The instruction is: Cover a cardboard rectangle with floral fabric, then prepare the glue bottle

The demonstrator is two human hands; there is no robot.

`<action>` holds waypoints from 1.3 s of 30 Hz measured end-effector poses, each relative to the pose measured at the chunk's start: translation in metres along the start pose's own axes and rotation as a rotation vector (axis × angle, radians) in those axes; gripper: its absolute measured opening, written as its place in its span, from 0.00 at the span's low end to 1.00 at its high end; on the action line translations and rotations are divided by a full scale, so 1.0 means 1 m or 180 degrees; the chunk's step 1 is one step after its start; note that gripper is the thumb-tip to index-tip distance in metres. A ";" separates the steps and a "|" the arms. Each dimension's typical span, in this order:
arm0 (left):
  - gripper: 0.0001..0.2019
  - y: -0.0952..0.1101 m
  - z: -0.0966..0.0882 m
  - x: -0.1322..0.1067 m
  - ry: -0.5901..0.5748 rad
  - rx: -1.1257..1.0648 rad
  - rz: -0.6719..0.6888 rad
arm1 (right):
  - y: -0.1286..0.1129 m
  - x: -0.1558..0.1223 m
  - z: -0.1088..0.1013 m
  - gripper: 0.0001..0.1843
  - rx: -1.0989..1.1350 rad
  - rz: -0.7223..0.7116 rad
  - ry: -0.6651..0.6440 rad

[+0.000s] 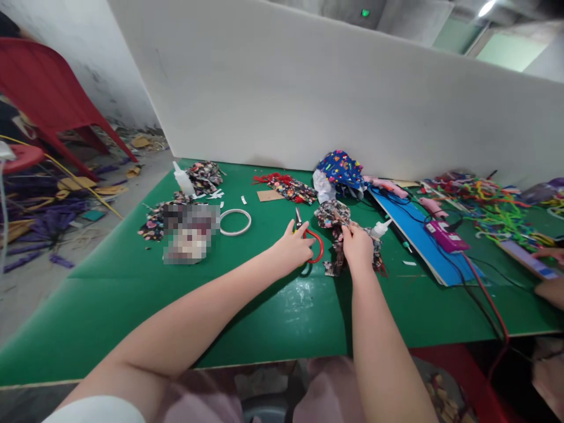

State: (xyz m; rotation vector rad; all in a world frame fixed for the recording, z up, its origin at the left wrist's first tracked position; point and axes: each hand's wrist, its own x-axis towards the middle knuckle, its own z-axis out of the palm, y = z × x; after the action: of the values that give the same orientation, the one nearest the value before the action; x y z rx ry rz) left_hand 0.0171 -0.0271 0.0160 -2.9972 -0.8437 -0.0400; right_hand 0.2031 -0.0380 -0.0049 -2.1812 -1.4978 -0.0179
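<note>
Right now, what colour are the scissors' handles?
Red, on the scissors under the left hand; the head view shows it.

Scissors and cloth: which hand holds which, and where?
Left hand grips the scissors by their red handles; right hand pinches the patterned cloth at its near end.

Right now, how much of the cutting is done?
Small white scraps already lie on the green table. The left hand holds the red-handled scissors, and the right hand pins a flowered fabric strip. More flowered fabric lies untouched beyond.

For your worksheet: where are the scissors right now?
Head view, table centre: the scissors lie under the left hand, just left of the cloth that the right hand touches.
</note>
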 end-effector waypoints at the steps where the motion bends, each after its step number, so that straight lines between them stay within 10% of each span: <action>1: 0.08 0.000 0.004 0.003 0.0034 -0.0018 0.0023 | 0.001 0.001 -0.003 0.22 0.0076 0.0052 0.0042; 10: 0.12 -0.003 0.023 0.034 0.0212 -0.0543 0.0363 | 0.003 -0.003 -0.031 0.32 0.0796 0.0319 0.1055; 16: 0.17 -0.011 0.038 0.060 0.0412 -0.1298 0.0516 | 0.001 -0.004 -0.041 0.30 0.2536 0.0737 0.1740; 23: 0.18 -0.028 0.043 0.062 0.0803 -0.2615 -0.0028 | 0.003 0.004 -0.033 0.22 0.4079 0.1102 0.1001; 32: 0.21 -0.024 0.010 -0.037 0.0833 -0.4471 -0.1193 | -0.038 -0.025 -0.036 0.24 0.3632 0.0356 -0.1620; 39: 0.12 -0.045 0.026 -0.100 0.1044 -0.4932 -0.1832 | -0.050 -0.032 -0.018 0.12 0.3688 0.0294 -0.1574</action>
State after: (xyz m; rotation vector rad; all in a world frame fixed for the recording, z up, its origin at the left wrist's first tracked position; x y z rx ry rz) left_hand -0.0913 -0.0400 -0.0119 -3.2809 -2.3504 -1.9139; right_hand 0.1506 -0.0596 0.0216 -1.2972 -1.1312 1.1761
